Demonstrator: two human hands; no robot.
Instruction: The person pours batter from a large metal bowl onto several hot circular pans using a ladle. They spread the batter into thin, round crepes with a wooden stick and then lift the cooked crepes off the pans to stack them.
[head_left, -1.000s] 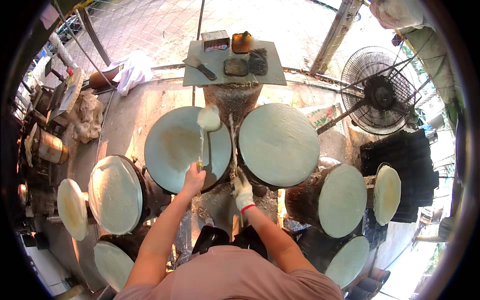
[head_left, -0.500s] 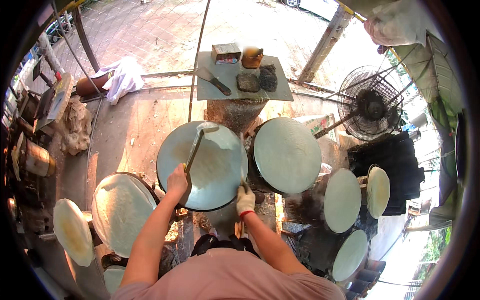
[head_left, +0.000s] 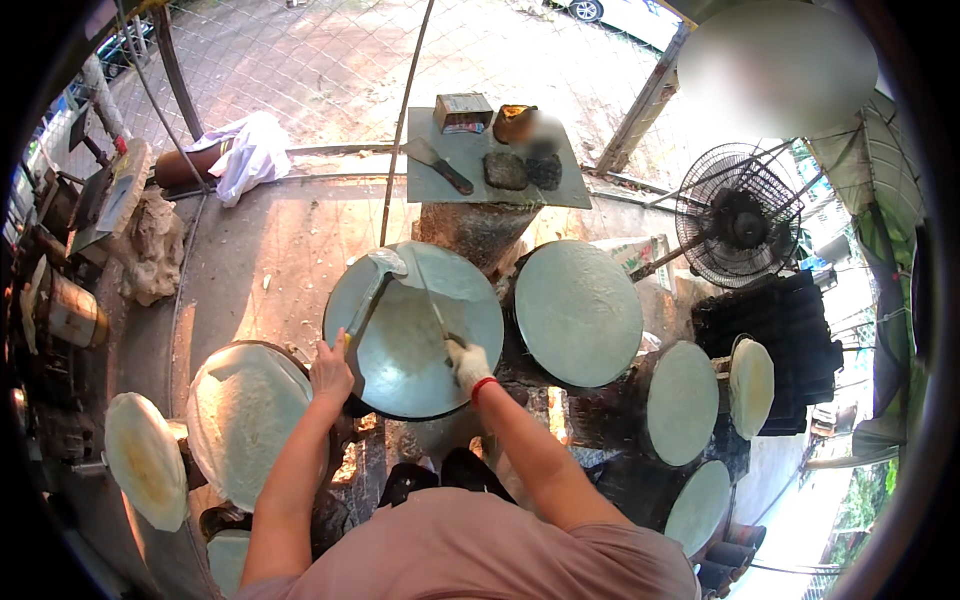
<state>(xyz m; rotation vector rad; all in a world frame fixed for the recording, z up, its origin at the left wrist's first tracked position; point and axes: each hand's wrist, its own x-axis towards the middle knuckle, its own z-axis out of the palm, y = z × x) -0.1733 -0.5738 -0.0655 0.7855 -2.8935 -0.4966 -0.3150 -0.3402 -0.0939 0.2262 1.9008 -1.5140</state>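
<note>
A round griddle (head_left: 415, 350) stands in front of me, with a pale film near its far edge and a brownish patch in the middle. My left hand (head_left: 332, 372), bare, is closed round the handle of a scraper (head_left: 388, 263) whose broad end lies near the griddle's far left edge. My right hand (head_left: 467, 364), in a pale glove with a red band at the wrist, is over the griddle's near right part. It grips a long thin blade-like tool (head_left: 430, 294) that slants towards the far edge; its exact kind is unclear.
A second pale-covered griddle (head_left: 578, 312) is close on the right, more (head_left: 683, 403) beyond it. Another griddle (head_left: 248, 425) stands left. Behind, a small table (head_left: 440, 135) bears a spatula (head_left: 438, 166), a tin box (head_left: 463, 113) and dark pads (head_left: 506, 171). A fan (head_left: 742, 215) stands far right.
My right hand has moved up and left over the griddle, and its thin tool now reaches across towards the far edge. The scraper's broad end has shifted slightly left.
</note>
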